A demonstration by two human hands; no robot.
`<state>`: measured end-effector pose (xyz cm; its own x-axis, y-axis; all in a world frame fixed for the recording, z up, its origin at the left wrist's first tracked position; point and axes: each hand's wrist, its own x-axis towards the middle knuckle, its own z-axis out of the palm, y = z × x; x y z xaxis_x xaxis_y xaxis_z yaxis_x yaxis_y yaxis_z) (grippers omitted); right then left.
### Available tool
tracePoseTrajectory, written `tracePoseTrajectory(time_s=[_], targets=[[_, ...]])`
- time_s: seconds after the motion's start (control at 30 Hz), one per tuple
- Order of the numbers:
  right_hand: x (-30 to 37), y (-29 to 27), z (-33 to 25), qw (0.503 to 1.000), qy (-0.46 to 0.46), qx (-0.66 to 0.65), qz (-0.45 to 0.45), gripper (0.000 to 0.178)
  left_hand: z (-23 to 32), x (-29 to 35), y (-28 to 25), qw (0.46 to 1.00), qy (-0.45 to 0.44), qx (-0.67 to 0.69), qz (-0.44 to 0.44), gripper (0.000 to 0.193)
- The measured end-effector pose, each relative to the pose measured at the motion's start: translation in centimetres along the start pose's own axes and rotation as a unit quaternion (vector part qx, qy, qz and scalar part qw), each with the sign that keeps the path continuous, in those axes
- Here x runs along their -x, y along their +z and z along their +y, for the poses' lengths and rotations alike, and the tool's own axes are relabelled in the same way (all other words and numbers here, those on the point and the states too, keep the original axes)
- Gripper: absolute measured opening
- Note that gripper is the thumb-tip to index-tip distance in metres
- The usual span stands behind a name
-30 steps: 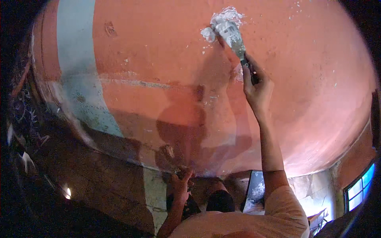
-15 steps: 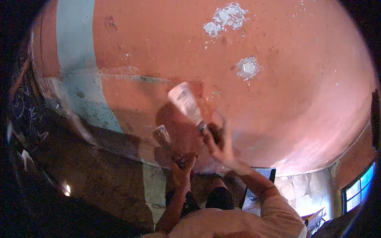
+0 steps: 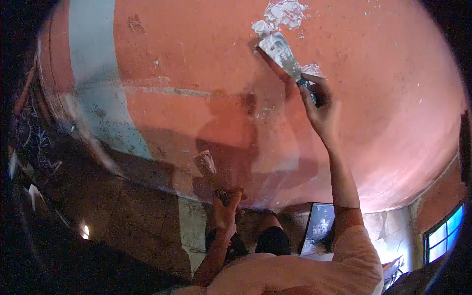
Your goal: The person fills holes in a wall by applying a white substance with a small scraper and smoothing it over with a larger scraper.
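Raised up the orange wall (image 3: 373,118), my right hand (image 3: 322,110) grips a wide putty knife (image 3: 280,50) by its dark handle. The blade's tip reaches the lower edge of a rough white filler patch (image 3: 285,14); whether it touches the wall I cannot tell. A second filler patch (image 3: 310,70) shows partly behind the blade and my fingers. Low in front of me, my left hand (image 3: 227,209) is closed round the handle of another putty knife (image 3: 205,163), its blade smeared with pale filler and pointing up and left.
A grey-blue vertical band (image 3: 93,64) runs down the wall's left side, and a pale scraped line (image 3: 167,91) crosses beside it. On the floor by my right leg lies a dark-rimmed panel (image 3: 318,228) with white smears. A bright window (image 3: 445,236) is at far right.
My right hand has swung up and to the right with its putty knife, from low before me to the filler patches. My left hand has hardly moved.
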<state>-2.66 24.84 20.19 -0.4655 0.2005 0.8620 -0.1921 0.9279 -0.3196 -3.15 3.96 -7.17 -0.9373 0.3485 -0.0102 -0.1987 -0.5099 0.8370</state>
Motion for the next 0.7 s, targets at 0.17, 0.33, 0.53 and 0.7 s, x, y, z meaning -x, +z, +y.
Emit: tracePoseTrajectory(time_s=[0.17,0.33,0.53,0.7], targets=[[-0.9,-0.2,-1.6,1.000,0.004,0.020,0.010,0.022,1.3,0.6,0.0,1.000,-0.022,0.016,0.005,0.031],[-0.6,0.4,-0.7,0.998,-0.012,0.047,0.026,0.025,1.1,0.8,-0.1,0.999,0.002,0.031,0.020,0.032],[0.6,1.1,-0.5,0.980,-0.010,-0.199,0.022,0.034,1.6,0.8,0.0,0.999,0.013,0.039,0.007,0.035],[-1.1,-0.4,-0.7,0.967,-0.182,0.177,-0.003,0.056,0.4,0.5,-1.5,0.996,-0.087,-0.017,-0.007,0.039]])
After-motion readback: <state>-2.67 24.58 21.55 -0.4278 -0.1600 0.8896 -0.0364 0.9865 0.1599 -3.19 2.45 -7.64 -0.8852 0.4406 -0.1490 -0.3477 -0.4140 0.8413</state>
